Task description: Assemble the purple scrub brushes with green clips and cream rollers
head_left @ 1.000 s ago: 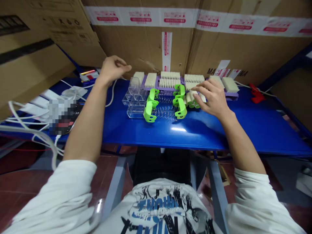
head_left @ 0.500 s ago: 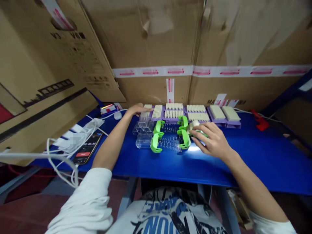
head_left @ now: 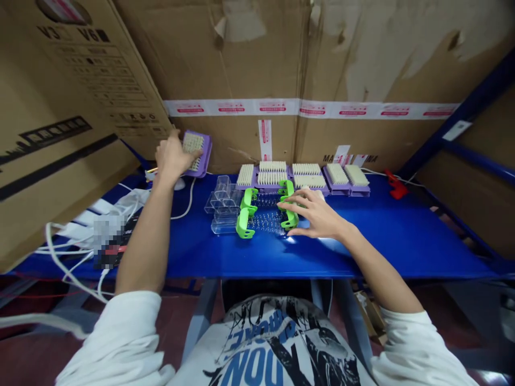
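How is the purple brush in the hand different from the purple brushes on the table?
The held brush is in the air, gripped by the left hand; the row of brushes lies on the blue table. The held brush is tipped up on edge; the row of brushes lies flat, bristles upward. Both have purple backs and cream bristles.

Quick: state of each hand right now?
Left hand: closed on a purple plastic block with cream bristles, held above the table.
Right hand: open, fingers spread, touching a green plastic clip.
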Motion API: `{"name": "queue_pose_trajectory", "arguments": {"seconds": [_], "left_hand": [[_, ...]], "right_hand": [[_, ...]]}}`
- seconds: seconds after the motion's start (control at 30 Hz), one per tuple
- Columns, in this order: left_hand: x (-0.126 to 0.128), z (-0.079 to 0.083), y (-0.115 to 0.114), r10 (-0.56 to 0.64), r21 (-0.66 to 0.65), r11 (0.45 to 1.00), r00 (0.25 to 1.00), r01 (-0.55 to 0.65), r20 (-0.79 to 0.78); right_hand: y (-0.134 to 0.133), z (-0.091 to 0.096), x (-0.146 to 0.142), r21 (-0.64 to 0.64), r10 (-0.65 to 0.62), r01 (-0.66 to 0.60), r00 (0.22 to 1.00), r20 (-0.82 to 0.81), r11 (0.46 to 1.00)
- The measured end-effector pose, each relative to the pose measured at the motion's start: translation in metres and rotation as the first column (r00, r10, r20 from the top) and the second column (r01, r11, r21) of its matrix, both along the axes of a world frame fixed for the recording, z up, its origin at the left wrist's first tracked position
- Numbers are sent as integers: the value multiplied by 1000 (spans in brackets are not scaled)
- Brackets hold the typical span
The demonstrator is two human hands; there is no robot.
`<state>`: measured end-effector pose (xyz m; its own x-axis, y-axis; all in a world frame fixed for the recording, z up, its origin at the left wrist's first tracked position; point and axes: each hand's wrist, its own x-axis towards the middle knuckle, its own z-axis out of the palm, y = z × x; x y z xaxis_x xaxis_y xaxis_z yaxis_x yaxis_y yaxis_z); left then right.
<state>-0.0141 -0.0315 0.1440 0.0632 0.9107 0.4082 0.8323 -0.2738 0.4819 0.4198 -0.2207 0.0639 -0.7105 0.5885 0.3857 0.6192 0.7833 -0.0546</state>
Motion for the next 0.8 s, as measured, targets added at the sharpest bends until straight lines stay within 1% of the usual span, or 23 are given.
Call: {"name": "queue_pose_trajectory", "arguments": {"seconds": [0.03, 0.07, 0.1, 0.13, 0.2, 0.23, 0.3, 0.47, 0.67, 0.73, 0.8], "left_hand": [[1, 0, -11, 59, 136, 989, 998, -61, 22], [5, -2, -22, 47, 259, 965, 999, -49, 12], [11, -5, -32, -4, 374, 928, 1000, 8, -12], [19, -9, -41, -69, 462, 883, 997, 83, -47], [33, -19, -55, -184, 550, 809, 978, 209, -101], [39, -24, -60, -216, 567, 788, 970, 240, -111], [46, -35, -68, -238, 578, 774, 965, 258, -111], [50, -53, -78, -219, 563, 789, 969, 246, -116], [55, -62, -79, -256, 558, 775, 955, 296, -151], [55, -64, -78, -236, 566, 778, 962, 274, -140], [55, -65, -80, -209, 567, 789, 971, 235, -113]], "right_hand": [[1, -2, -1, -15, 0, 1, 1000, 10, 1000], [2, -4, -2, -28, -1, 1, 1000, 14, 1000], [3, -5, -3, -36, -3, 4, 1000, 12, 999], [4, -6, -4, -40, -9, 9, 1000, 6, 999], [5, -7, -5, -33, -31, 31, 1000, -2, 999], [5, -6, -5, -26, -41, 41, 999, -4, 999], [4, -5, -5, -21, -51, 51, 999, -5, 998], [5, -5, -2, -52, -37, 36, 999, -7, 998], [5, -8, -5, -79, -21, 17, 999, -40, 997], [1, -4, -6, -82, -19, 10, 994, -105, 997], [-5, 3, -6, -80, -27, 9, 976, -218, 997]]}}
